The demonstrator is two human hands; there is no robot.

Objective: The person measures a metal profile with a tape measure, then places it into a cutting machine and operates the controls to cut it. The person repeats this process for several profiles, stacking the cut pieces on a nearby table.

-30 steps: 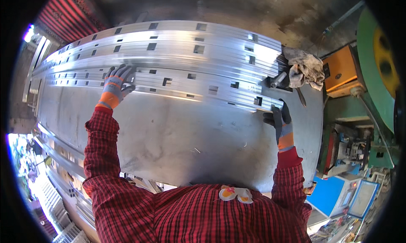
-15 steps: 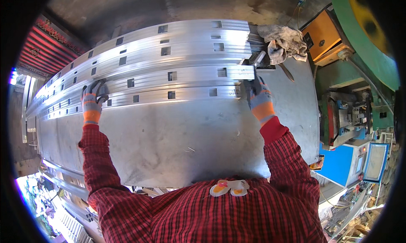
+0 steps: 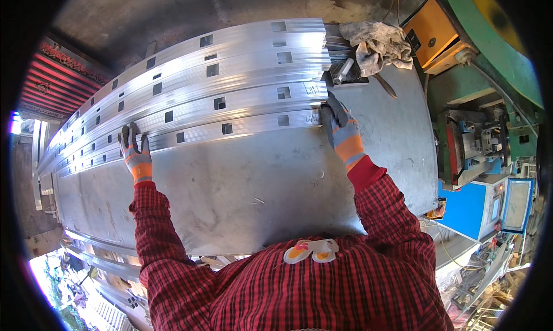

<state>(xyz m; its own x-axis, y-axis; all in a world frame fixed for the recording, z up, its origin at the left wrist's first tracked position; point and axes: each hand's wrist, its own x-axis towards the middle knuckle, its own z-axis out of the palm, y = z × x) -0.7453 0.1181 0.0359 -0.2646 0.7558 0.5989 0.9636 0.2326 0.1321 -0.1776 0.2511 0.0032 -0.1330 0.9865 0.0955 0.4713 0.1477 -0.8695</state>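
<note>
Several long silver metal profiles with square cut-outs lie side by side across a grey metal table. I wear grey and orange gloves with dark fingers. My left hand rests on the nearest profiles toward their left part, its fingers spread. At the right ends of the two nearest profiles is my right hand, fingers stretched along the cut ends and touching them; part of its fingers is hidden. Handwritten marks show on those two ends. The profiles' far left ends run together in the distance.
Beyond the right ends lie a crumpled grey rag, a metal tool and a dark blade-like tool. A green machine with an orange box and a blue cabinet stand at the right.
The second-nearest profile has slid left, so its right end juts out less. My right hand has moved left with it. My left hand has shifted right, and its curled fingers have straightened.
</note>
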